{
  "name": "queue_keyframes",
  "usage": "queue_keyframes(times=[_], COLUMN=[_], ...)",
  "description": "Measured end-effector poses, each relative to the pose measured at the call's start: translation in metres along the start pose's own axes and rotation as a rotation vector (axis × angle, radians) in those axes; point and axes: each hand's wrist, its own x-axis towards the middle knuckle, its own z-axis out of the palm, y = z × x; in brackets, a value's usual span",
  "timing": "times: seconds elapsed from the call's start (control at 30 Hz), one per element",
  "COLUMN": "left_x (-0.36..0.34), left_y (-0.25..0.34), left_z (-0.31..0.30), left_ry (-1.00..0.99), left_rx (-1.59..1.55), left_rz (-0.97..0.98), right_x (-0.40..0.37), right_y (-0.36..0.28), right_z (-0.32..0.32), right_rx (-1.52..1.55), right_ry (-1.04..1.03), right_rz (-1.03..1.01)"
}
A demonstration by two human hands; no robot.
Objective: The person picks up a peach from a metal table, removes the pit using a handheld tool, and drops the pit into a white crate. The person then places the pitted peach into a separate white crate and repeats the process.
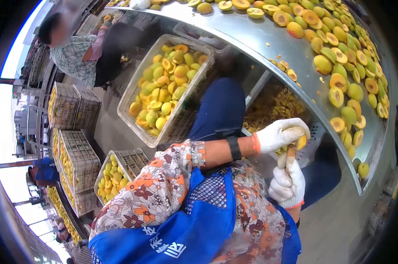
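Left hand [280, 134]: in a white glove, curled around a yellow peach [301, 142].
Right hand [288, 182]: in a white glove, just below the other hand, gripping a tool [291, 153] that points up at the peach.
Metal table [260, 39]: curved and shiny, with lots of peach halves [340, 57] on it.
White crate [181, 123]: beside the blue-trousered knee, full of cut peaches.
Stacked crates [82, 163]: on the left, with peaches inside.
Another person [75, 53]: far off, top left.

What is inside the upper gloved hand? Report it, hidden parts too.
The left hand closes on a yellow fruit, only its edge showing past the fingers. A brown tool from the right hand enters it; the tip is covered.
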Motion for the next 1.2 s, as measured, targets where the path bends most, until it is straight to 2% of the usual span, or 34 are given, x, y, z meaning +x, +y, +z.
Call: queue_keyframes(times=[0.1,0.2,0.27,0.33,0.4,0.47,0.5,0.63,0.67,0.73,0.77,0.8,0.93,1.0,1.07,1.1,1.13,1.2], left_x=[0.013,0.019,0.014,0.01,0.01,0.012,0.015,0.019,0.019,0.018,0.02,0.022,0.018,0.016,0.013,0.011,0.007,0.001], left_y=[-0.001,0.009,0.01,0.007,0.011,0.017,0.016,0.005,0.006,0.011,0.01,0.009,0.016,0.022,0.027,0.022,0.022,0.027], left_z=[-0.019,-0.023,-0.006,0.014,0.014,-0.002,-0.009,-0.024,-0.024,-0.032,-0.037,-0.041,-0.045,-0.042,-0.034,-0.024,-0.019,-0.014], left_ry=[-0.292,-0.301,-0.081,0.233,0.295,0.043,-0.058,-0.143,-0.131,-0.195,-0.236,-0.258,-0.253,-0.27,-0.14,-0.008,-0.015,0.114], left_rx=[-0.096,-0.053,-0.029,-0.049,-0.069,-0.031,-0.088,-0.105,-0.11,-0.064,-0.035,-0.028,-0.036,-0.014,0.086,0.083,0.083,0.016], left_rz=[-0.031,0.0,0.057,0.115,0.117,0.134,0.056,0.005,0.048,-0.002,0.037,0.035,-0.065,-0.028,0.039,0.126,0.122,0.025], right_x=[0.007,0.013,0.014,0.013,0.012,0.014,0.016,0.024,0.025,0.029,0.029,0.031,0.031,0.029,0.028,0.024,0.024,0.023], right_y=[0.006,0.005,0.002,0.001,-0.001,0.0,0.003,0.008,0.008,0.011,0.012,0.012,0.014,0.013,0.01,0.006,0.005,0.005], right_z=[0.003,0.006,0.006,0.014,0.016,0.018,0.02,0.026,0.026,0.02,0.024,0.018,0.026,0.025,0.024,0.032,0.032,0.032], right_rx=[0.033,0.044,-0.009,-0.118,-0.097,-0.076,-0.054,0.0,0.019,0.004,-0.017,-0.074,0.007,0.0,-0.035,-0.097,-0.092,-0.134], right_ry=[-0.035,-0.075,-0.091,-0.035,-0.059,-0.077,-0.076,-0.044,-0.043,-0.105,-0.043,-0.184,-0.093,-0.094,-0.115,-0.047,-0.046,-0.064], right_rz=[-0.008,-0.034,-0.087,-0.15,-0.111,-0.072,-0.067,-0.02,-0.005,0.004,0.01,-0.007,0.007,-0.004,-0.029,-0.063,-0.069,-0.057])
